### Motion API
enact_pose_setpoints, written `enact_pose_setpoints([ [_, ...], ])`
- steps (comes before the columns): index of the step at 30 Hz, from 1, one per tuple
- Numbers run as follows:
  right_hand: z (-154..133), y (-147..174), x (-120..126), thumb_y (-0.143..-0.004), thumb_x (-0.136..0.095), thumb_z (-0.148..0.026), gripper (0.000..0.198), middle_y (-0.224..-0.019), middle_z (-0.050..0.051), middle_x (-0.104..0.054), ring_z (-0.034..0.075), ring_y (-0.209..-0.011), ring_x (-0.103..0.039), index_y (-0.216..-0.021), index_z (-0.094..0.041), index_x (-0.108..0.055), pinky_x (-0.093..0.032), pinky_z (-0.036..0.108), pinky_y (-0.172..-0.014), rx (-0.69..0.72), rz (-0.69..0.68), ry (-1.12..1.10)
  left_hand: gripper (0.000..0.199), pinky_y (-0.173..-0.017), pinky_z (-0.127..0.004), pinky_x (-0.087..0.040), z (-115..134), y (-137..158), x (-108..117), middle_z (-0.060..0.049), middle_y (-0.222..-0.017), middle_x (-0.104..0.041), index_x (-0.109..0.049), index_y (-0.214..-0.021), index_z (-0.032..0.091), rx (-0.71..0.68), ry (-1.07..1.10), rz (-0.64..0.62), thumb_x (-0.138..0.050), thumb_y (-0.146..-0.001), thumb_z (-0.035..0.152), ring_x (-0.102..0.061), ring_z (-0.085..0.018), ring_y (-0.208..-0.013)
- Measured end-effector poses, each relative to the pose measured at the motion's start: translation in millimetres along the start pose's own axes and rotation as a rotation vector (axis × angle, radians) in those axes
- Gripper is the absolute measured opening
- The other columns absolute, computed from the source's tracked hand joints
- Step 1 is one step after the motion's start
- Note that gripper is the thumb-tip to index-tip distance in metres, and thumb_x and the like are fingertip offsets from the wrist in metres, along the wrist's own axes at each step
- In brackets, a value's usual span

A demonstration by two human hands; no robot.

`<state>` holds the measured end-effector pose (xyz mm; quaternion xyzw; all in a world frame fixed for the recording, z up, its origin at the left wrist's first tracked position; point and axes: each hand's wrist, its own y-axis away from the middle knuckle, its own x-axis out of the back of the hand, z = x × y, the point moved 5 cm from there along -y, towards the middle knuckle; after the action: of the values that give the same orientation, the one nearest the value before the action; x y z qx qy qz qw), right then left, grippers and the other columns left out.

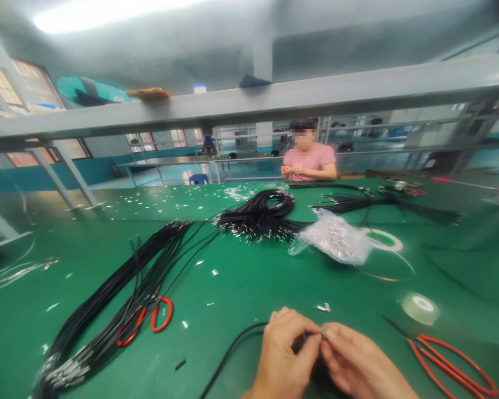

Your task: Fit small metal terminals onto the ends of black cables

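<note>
The left hand and right hand meet at the near edge of the green worktop. Their fingers are pinched narrow, tip to tip, on the end of one black wire, which curves away left of the hands across the worktop. Whether a small metal piece sits in the pinch cannot be told.

Taking the hands as landmark: one small metal terminal lies just beyond them. One pair of red-handled scissors lies to their left, on a long bundle of black wires. A second red-handled tool lies to their right, near the worktop's near edge. One roll of clear tape sits right and beyond. One clear bag of metal parts and one coiled wire bundle lie farther off. Open green surface separates the hands from the bag.

One other person sits at the far edge.
</note>
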<state>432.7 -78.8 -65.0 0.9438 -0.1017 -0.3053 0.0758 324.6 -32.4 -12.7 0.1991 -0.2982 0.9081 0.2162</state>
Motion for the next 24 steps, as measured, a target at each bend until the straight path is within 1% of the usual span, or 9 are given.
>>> enact_pose_setpoints([
  [4, -1.1, 1.6, -1.3, -0.059, -0.087, -0.044, 0.039, -0.054, -0.001, -0.051, 0.007, -0.045, -0.037, -0.058, -0.012, -0.064, -0.034, 0.016, -0.039, -0.012, -0.012, 0.013, 0.015, -0.078, -0.035, -0.036, 1.8, 0.6, 0.5, -0.002, -0.070, -0.067, -0.064, -0.070, 0.017, -0.050, -0.053, -0.015, -0.056, -0.078, 0.007, -0.061, -0.018, -0.069],
  [8, -4.2, 5.6, -6.3, -0.061, -0.086, -0.043, 0.039, -0.055, -0.001, -0.051, 0.007, -0.046, -0.037, -0.058, -0.012, -0.062, -0.035, 0.016, -0.041, 0.002, -0.011, 0.046, 0.016, -0.078, -0.035, -0.036, 0.8, 1.3, -0.3, -0.002, -0.070, -0.066, -0.062, -0.068, 0.017, -0.049, -0.086, -0.022, -0.056, -0.076, 0.005, -0.060, -0.018, -0.070],
  [10, -3.9, 5.4, -6.1, -0.065, -0.083, -0.045, 0.039, -0.056, -0.001, -0.051, 0.007, -0.047, -0.038, -0.061, -0.012, -0.062, -0.035, 0.015, -0.041, 0.027, -0.008, 0.087, 0.016, -0.079, -0.036, -0.036, 0.6, 1.7, -0.7, -0.001, -0.069, -0.066, -0.062, -0.067, 0.017, -0.045, -0.093, -0.023, -0.056, -0.075, 0.004, -0.060, -0.018, -0.070],
  [12, -3.8, 3.0, -3.1, -0.068, -0.080, -0.049, 0.040, -0.055, -0.002, -0.052, 0.007, -0.046, -0.040, -0.065, -0.012, -0.063, -0.034, 0.014, -0.039, 0.091, 0.017, 0.167, 0.016, -0.079, -0.036, -0.036, 0.5, 2.0, -1.2, -0.001, -0.069, -0.066, -0.061, -0.067, 0.017, -0.040, -0.095, -0.024, -0.057, -0.074, 0.004, -0.059, -0.017, -0.070],
  [14, -4.6, 0.4, 0.2, -0.068, -0.076, -0.056, 0.045, -0.052, -0.002, -0.052, 0.007, -0.042, -0.041, -0.067, -0.013, -0.063, -0.033, 0.014, -0.037, 0.173, 0.042, 0.284, 0.016, -0.079, -0.036, -0.036, -0.6, 2.2, -1.8, -0.001, -0.069, -0.065, -0.061, -0.066, 0.017, -0.021, -0.098, -0.027, -0.058, -0.074, 0.004, -0.058, -0.017, -0.070],
  [18, -7.8, 1.0, 4.4, -0.074, -0.066, -0.063, 0.047, -0.054, -0.002, -0.054, 0.010, -0.044, -0.047, -0.071, -0.016, -0.062, -0.038, 0.017, -0.039, 0.305, 0.092, 0.529, 0.015, -0.078, -0.035, -0.037, -6.4, 3.1, -3.8, 0.000, -0.070, -0.065, -0.061, -0.069, 0.017, 0.044, -0.093, -0.049, -0.059, -0.075, 0.004, -0.057, -0.017, -0.070],
  [21, -8.5, 4.5, 7.3, -0.078, -0.059, -0.064, 0.045, -0.057, -0.002, -0.056, 0.011, -0.045, -0.050, -0.076, -0.019, -0.060, -0.040, 0.018, -0.041, 0.330, 0.138, 0.671, 0.013, -0.081, -0.036, -0.040, -9.8, 4.6, -6.9, -0.002, -0.076, -0.066, -0.062, -0.081, 0.016, 0.046, -0.065, -0.106, -0.056, -0.079, 0.006, -0.057, -0.018, -0.073],
  [24, -5.5, 6.0, 8.1, -0.080, -0.055, -0.064, 0.044, -0.056, -0.003, -0.056, 0.012, -0.042, -0.048, -0.076, -0.020, -0.060, -0.038, 0.018, -0.038, 0.322, 0.140, 0.751, 0.020, -0.081, -0.037, -0.042, -12.9, 6.8, -11.0, -0.006, -0.084, -0.067, -0.062, -0.091, 0.015, 0.036, -0.068, -0.188, -0.050, -0.081, 0.003, -0.058, -0.020, -0.080],
])
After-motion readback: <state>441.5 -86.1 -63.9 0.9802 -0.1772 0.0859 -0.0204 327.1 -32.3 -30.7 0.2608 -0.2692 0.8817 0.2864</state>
